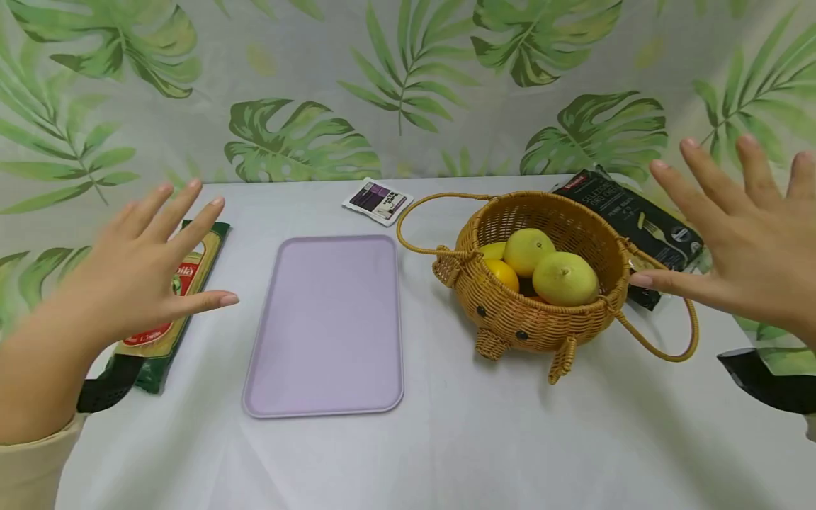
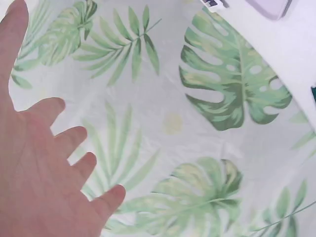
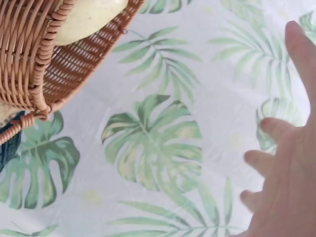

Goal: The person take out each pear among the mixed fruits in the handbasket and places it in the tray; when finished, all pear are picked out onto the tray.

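My left hand (image 1: 149, 262) is raised over the table's left side with fingers spread, holding nothing, above a green spaghetti packet (image 1: 191, 276). My right hand (image 1: 739, 227) hovers spread and empty at the right, its thumb near the rim of a wicker pig-shaped basket (image 1: 542, 319). The basket holds yellow-green lemons (image 1: 564, 278) and an orange fruit (image 1: 502, 273). A lilac tray (image 1: 328, 326) lies between the hands. The left wrist view shows the left hand (image 2: 44, 163) open against the leaf backdrop. The right wrist view shows the right hand (image 3: 286, 168) open beside the basket (image 3: 34, 59).
A dark pasta packet (image 1: 637, 212) lies behind the basket, partly under my right hand. A small purple-and-white packet (image 1: 377, 200) sits at the back centre. A leaf-print cloth (image 1: 408, 85) hangs behind the white table (image 1: 484, 453).
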Action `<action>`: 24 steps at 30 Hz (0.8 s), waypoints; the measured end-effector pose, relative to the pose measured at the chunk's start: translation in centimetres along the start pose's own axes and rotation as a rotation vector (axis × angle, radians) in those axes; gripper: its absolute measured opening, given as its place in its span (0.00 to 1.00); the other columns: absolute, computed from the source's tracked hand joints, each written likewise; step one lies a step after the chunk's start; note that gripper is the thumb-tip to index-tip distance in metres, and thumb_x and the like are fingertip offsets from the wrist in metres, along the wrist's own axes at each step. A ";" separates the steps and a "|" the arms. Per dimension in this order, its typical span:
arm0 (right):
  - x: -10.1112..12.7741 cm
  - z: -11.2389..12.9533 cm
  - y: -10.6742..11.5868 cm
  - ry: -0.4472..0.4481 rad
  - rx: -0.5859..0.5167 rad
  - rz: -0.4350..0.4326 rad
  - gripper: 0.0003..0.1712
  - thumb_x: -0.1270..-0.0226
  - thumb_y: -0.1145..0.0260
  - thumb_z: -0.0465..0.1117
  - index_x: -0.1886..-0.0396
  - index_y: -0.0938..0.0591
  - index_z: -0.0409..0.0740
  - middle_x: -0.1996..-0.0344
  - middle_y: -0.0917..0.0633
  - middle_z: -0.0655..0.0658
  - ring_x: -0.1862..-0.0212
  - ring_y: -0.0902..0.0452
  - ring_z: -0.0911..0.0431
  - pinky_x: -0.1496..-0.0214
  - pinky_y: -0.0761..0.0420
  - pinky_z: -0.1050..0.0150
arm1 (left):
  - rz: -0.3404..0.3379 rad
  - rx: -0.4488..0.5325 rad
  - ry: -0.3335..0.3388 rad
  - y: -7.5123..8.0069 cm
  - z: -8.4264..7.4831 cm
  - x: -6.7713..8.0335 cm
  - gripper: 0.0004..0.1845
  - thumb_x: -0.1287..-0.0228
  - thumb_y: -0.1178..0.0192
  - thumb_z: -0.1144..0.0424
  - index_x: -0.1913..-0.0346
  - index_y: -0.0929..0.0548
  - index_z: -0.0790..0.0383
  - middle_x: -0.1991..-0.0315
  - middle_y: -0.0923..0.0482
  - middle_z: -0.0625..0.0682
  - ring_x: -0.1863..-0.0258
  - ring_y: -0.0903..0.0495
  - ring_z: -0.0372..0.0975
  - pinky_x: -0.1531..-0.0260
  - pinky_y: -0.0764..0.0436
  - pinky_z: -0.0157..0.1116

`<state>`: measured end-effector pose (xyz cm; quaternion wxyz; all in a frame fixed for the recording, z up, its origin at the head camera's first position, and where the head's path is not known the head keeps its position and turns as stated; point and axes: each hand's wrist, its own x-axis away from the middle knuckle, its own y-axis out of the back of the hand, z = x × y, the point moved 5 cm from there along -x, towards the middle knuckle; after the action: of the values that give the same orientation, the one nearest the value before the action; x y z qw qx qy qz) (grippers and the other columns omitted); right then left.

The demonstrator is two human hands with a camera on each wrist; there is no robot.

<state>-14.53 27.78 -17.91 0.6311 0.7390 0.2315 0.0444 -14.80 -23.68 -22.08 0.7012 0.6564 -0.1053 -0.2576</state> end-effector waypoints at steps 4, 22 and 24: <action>0.1 0.5 0.2 0.092 -0.097 -0.132 0.62 0.60 0.61 0.84 0.29 0.57 0.54 0.30 0.61 0.47 0.32 0.74 0.41 0.40 0.72 0.38 | -0.063 0.149 0.028 -2.6 0.6 0.8 0.53 0.53 0.39 0.38 0.29 0.53 0.56 0.30 0.58 0.58 0.34 0.57 0.56 0.40 0.53 0.55; -0.6 0.1 -6.6 0.192 -0.696 -0.227 0.58 0.50 0.33 0.59 0.31 0.55 0.39 0.31 0.55 0.43 0.32 0.60 0.47 0.36 0.56 0.43 | 0.163 0.862 0.295 -17.8 0.4 3.2 0.46 0.39 0.43 0.54 0.29 0.63 0.55 0.40 0.42 0.68 0.43 0.40 0.60 0.48 0.39 0.58; -0.7 -0.2 -7.5 0.145 -0.752 -0.175 0.57 0.51 0.29 0.50 0.30 0.56 0.43 0.31 0.56 0.46 0.32 0.60 0.49 0.37 0.56 0.42 | 0.171 0.894 0.293 -18.2 0.5 3.3 0.45 0.39 0.43 0.55 0.29 0.63 0.56 0.42 0.38 0.68 0.43 0.40 0.59 0.46 0.42 0.58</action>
<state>-17.32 28.41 -24.85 0.8413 0.4286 0.3052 0.1241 -16.27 -25.84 -40.42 0.3764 0.9120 -0.1594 -0.0334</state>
